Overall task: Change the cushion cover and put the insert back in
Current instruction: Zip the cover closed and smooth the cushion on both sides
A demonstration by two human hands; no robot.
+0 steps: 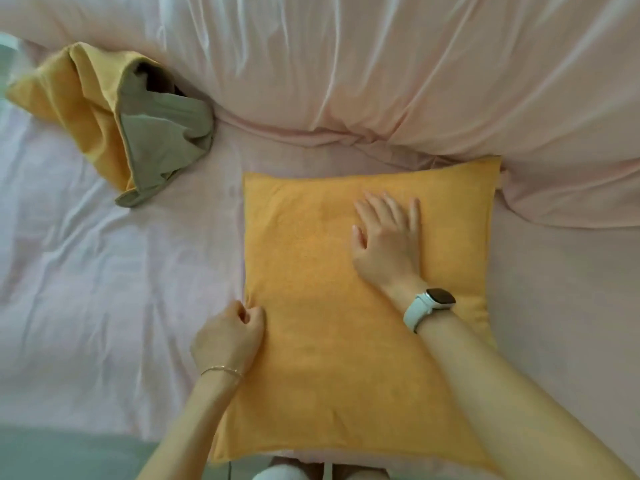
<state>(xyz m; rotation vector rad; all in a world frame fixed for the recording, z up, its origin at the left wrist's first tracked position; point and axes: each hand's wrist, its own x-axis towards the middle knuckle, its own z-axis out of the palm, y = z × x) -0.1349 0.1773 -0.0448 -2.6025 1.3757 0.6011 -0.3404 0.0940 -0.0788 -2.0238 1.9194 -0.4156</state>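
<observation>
Right hand [388, 237] lies flat, fingers spread, pressing the middle of the yellow cushion [329, 341] on the bed [104, 271]. Left hand [230, 332] is curled tight, pinching the cushion's left edge, probably at the cover opening, though no zip shows. The cushion looks plump, soft and light; it sinks under the palm, so I'd judge it will squash and flop if lifted by 1 corner. Better to take both side edges. The terry-like fabric should give good grip. Well beyond the left hand, a spare cover [114, 119] sits crumpled, yellow outside, grey inside.
</observation>
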